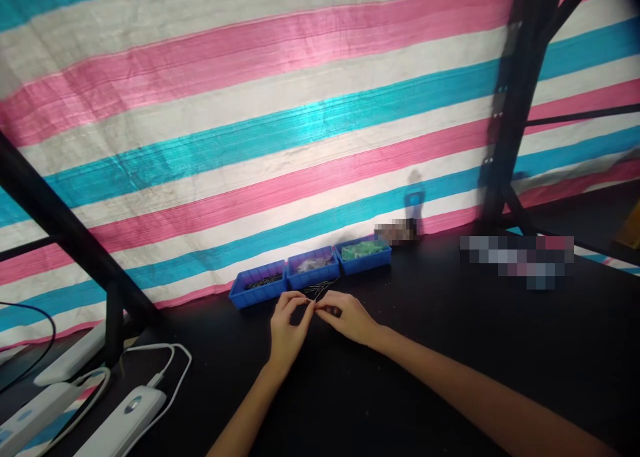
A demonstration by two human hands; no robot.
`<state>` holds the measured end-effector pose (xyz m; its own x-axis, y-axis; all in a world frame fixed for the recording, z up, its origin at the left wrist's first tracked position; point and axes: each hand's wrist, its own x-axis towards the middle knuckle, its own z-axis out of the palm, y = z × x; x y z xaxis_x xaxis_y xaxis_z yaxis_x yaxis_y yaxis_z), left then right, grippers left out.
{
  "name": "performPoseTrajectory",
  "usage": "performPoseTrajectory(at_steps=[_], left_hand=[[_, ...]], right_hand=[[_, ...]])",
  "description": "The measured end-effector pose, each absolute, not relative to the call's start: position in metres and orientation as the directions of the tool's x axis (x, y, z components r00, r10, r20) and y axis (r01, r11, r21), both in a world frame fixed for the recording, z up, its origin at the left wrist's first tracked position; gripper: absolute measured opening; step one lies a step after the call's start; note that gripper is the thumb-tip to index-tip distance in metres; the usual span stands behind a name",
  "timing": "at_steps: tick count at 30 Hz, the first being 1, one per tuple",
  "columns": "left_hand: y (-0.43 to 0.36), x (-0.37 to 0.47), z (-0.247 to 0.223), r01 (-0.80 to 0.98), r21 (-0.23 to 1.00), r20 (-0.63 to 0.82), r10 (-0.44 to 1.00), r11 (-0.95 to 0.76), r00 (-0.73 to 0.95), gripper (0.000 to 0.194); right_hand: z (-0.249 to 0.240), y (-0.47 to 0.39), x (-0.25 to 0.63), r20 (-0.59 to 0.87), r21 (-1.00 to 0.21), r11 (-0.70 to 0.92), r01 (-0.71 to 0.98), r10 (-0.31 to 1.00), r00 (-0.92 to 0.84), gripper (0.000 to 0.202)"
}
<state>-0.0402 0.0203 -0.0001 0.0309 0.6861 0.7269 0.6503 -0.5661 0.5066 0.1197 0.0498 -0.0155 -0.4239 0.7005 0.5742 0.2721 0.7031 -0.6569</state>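
Observation:
My left hand (289,323) and my right hand (346,315) meet fingertip to fingertip over the black table (450,350), pinching a thin dark pin-like part (315,303) between them. Just beyond the fingers lies a small pile of thin dark pins (320,287). Behind it stand three blue trays in a row: the left tray (258,285) holds dark parts, the middle tray (313,267) holds greyish parts, the right tray (364,254) holds green parts.
A pink, teal and white striped tarp (280,123) hangs behind the table. Black frame posts rise at left (60,223) and right (515,103). White power strips with cables (120,423) lie at the bottom left. Blurred patches sit right of the trays.

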Motion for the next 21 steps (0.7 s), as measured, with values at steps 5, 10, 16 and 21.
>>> performPoseTrajectory(at_steps=[5, 10, 16, 21], left_hand=[[0.019, -0.039, 0.003, 0.651, 0.5, 0.732, 0.68, -0.571, 0.034, 0.011], [0.021, -0.05, 0.01, 0.683, 0.517, 0.736, 0.675, -0.516, -0.048, 0.016], [0.037, -0.091, 0.008, 0.631, 0.736, 0.619, 0.624, -0.246, -0.478, 0.034], [0.053, -0.118, 0.0, 0.356, 0.894, 0.442, 0.675, -0.273, -0.591, 0.039]], right_hand=[[-0.014, 0.053, 0.12, 0.595, -0.721, 0.655, 0.223, 0.752, -0.285, 0.019], [-0.01, 0.051, 0.12, 0.581, -0.757, 0.617, 0.214, 0.786, -0.213, 0.021], [-0.012, 0.052, 0.12, 0.527, -0.791, 0.573, 0.213, 0.816, -0.237, 0.023], [-0.013, 0.052, 0.12, 0.526, -0.782, 0.58, 0.226, 0.81, -0.26, 0.022]])
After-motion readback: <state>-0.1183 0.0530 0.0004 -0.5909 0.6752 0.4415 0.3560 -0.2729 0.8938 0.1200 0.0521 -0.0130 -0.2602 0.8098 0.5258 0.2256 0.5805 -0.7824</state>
